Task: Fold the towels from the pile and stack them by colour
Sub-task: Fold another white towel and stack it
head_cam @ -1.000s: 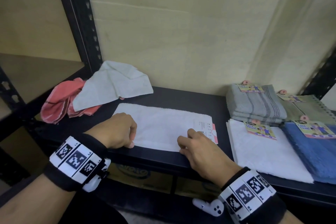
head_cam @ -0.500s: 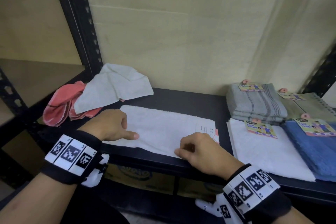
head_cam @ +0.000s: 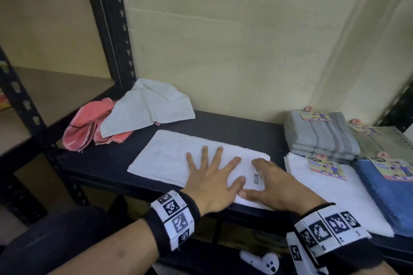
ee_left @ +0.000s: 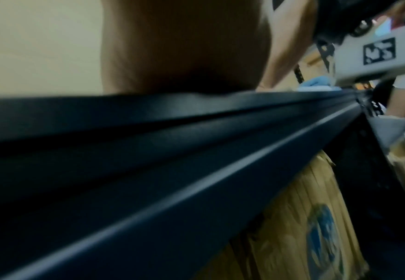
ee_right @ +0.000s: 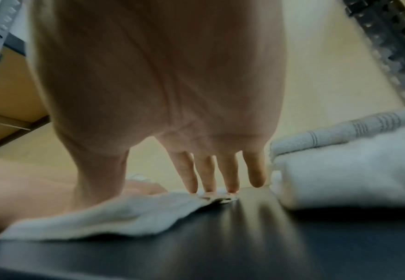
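White towel point(head_cam: 178, 158) lies flat at the front of the black shelf point(head_cam: 234, 125). Left hand point(head_cam: 212, 178) pressed flat on it, fingers spread. Right hand point(head_cam: 274, 183) flat beside it, straight fingers point(ee_right: 189, 170) on the towel's right end. Unfolded pile point(head_cam: 125, 118) back left; folded stacks point(head_cam: 321, 138) right.

White towel point(head_cam: 178, 158) lies flat, folded — pink-and-white pile point(head_cam: 125, 123) behind, folded stacks point(head_cam: 321, 138) right.

Cream wall point(head_cam: 245, 40), black metal shelving point(head_cam: 107, 29).
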